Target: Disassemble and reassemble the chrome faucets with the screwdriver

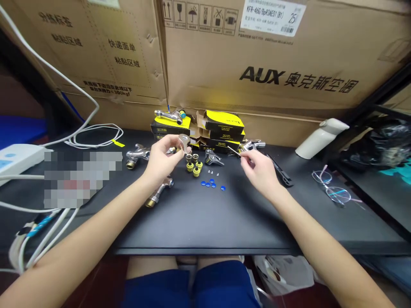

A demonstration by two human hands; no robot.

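Note:
My left hand (164, 155) pinches a shiny chrome faucet handle (184, 140) above the desk, in front of the small boxes. Between the fingertips of my right hand (260, 173) is a thin metal rod (234, 150), its tip pointing left; its kind is not clear. Several yellow-and-black valve cartridges (196, 172) stand together below my left hand, by metal rings (195, 157). More chrome handles (212, 158) lie between my hands. Tiny screws (211, 173) and several blue caps (212, 185) are scattered nearer to me. Chrome faucet bodies (137, 155) lie beside and below my left hand.
Black-and-yellow boxes (223, 124) are stacked at the back, a chrome faucet (169, 116) on top. Large cartons (205, 64) stand behind. A black tool (280, 170), eyeglasses (335, 192) and a white bottle (321, 139) lie right; a power strip (19, 158) and cables lie left.

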